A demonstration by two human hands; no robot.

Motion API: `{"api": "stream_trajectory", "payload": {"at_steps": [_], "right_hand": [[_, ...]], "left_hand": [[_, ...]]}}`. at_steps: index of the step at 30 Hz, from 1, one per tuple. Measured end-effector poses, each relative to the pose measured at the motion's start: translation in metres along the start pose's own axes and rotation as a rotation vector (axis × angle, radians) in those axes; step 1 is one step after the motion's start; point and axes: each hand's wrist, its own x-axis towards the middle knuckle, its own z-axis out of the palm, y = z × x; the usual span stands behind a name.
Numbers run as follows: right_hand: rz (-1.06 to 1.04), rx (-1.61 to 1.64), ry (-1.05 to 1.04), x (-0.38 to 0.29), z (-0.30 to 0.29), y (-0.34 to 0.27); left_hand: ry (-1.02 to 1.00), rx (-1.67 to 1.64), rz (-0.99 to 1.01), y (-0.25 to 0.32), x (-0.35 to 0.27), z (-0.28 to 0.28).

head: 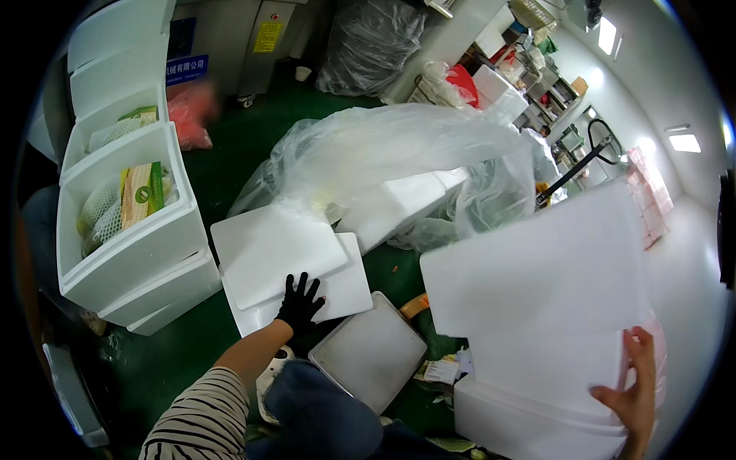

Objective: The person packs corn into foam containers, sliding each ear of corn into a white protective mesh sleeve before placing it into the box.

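Observation:
My left hand, in a black glove, lies with fingers spread over two overlapping white foam lids. It holds nothing. Bare, my right hand is at the right edge of a stack of white foam boxes. Its thumb lies over the stack's face and its fingers bend near the edge; whether they grip is unclear. A large white foam piece tops that stack. To the left, an open foam box contains produce in white foam netting and a green and yellow printed carton.
A shallow metal tray sits beside my knee. Clear plastic sheeting covers foam pieces ahead. Beyond are a red plastic bag, a dark plastic-wrapped bundle and a black pump handle. A person's leg shows at far left.

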Motion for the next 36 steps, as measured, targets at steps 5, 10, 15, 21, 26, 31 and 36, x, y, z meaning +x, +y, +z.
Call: {"api": "stream_trajectory", "payload": {"at_steps": [5,10,15,21,26,31,36], "right_hand": [[-0.155,-0.175,-0.125,-0.01,0.038,-0.013],[-0.301,-0.231,-0.135,-0.023,0.072,-0.021],[-0.34,-0.153,-0.213,-0.037,0.09,-0.027],[-0.251,0.129,-0.066,-0.063,0.126,0.011],[0.06,0.033,-0.138,-0.091,0.118,0.022],[0.142,-0.042,-0.175,-0.084,0.115,0.025],[0.142,0.049,-0.163,-0.098,0.128,0.03]], "left_hand": [[0.14,-0.104,0.024,0.001,-0.016,-0.008],[0.289,-0.213,0.078,-0.01,-0.043,-0.037],[0.45,-0.058,0.234,-0.003,-0.007,-0.114],[0.523,0.323,0.57,-0.018,0.146,-0.158],[0.451,0.341,0.323,-0.151,0.29,-0.192],[0.67,-0.534,-0.316,-0.402,0.214,-0.139],[0.813,-0.965,-0.345,-0.464,0.124,-0.098]]}}
